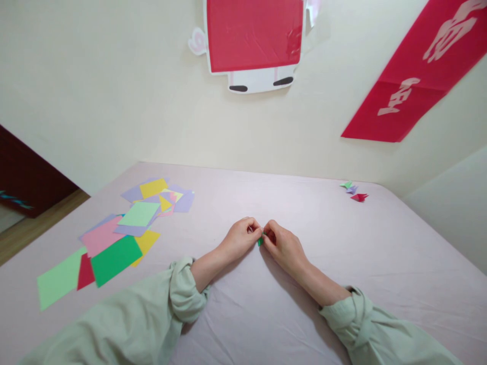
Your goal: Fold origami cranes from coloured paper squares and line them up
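A small piece of folded green paper [260, 242] is pinched between both hands near the middle of the pale pink surface. My left hand [240, 236] grips it from the left with thumb and fingertips pressed together. From the right, my right hand [284, 246] closes its fingertips on the same paper. Most of the folded paper is hidden by the fingers, so its full shape cannot be made out. The fingertips of the two hands meet or nearly meet.
Loose coloured paper sheets lie at left, among them a dark green sheet [116, 260], a pink sheet [103, 235] and a light green sheet [61, 278]. Several small folded paper figures, one red [359, 197], rest at the far right. A wall [182, 126] bounds the back.
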Available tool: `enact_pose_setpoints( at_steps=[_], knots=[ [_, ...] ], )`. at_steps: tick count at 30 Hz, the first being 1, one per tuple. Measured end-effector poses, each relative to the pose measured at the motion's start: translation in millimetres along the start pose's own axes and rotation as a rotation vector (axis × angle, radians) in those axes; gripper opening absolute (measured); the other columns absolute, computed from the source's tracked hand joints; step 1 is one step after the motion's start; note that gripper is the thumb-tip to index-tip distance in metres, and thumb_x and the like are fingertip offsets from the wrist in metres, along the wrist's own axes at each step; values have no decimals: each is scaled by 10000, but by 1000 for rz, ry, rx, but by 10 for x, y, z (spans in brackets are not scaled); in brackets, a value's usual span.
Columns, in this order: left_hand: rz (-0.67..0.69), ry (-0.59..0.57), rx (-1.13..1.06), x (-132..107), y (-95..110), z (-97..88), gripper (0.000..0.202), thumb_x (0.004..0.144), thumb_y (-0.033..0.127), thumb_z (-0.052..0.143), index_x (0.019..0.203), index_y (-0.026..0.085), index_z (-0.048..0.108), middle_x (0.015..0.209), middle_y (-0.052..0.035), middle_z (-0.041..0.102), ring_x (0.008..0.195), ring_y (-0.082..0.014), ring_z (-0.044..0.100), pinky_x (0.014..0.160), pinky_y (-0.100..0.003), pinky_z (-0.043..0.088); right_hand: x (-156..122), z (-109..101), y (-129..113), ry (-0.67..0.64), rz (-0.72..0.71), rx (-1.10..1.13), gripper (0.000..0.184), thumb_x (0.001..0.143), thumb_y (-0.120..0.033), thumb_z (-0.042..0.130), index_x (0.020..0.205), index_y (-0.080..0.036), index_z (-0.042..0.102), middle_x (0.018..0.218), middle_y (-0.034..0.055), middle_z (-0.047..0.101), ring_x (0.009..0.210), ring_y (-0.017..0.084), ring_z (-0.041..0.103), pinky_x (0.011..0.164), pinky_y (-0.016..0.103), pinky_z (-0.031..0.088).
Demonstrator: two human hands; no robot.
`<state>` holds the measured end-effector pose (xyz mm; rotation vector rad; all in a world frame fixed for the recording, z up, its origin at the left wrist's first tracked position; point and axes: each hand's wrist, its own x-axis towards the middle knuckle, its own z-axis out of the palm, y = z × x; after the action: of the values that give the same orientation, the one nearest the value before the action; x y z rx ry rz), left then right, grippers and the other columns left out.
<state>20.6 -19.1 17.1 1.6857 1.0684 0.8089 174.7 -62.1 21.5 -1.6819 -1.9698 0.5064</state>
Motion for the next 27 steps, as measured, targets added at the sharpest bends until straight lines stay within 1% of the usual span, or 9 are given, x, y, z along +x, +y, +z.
enact_pose_setpoints(
  at_steps=[14,18,23,27],
  knots=[
    [-54,-30,-69,42,-42,-8,135,763,256,540,694,148,583,661,6,577,642,-126,509,617,-240,388,-6,5,15,1,-4,31,76,881,-288,482,847,-230,518,699,-28,614,599,141,531,569,233,313],
    [-77,-25,-90,42,-28,-5,112,750,237,548,690,147,575,642,14,557,625,-116,490,592,-227,376,-7,15,23,4,-7,42,72,887,-287,482,867,-233,524,708,-28,623,592,140,532,574,234,319],
    [-94,-29,-77,32,3,-11,100,749,212,547,675,148,565,624,21,540,608,-107,468,569,-216,363,-11,12,18,6,-12,48,71,892,-290,479,881,-236,525,712,-28,626,602,146,540,581,238,326],
    [-99,-35,-68,40,-9,-12,112,747,225,549,668,147,567,617,21,540,598,-106,466,557,-215,360,-19,7,6,14,-23,41,86,891,-290,467,867,-235,529,707,-23,622,598,148,534,579,241,328]
  ],
)
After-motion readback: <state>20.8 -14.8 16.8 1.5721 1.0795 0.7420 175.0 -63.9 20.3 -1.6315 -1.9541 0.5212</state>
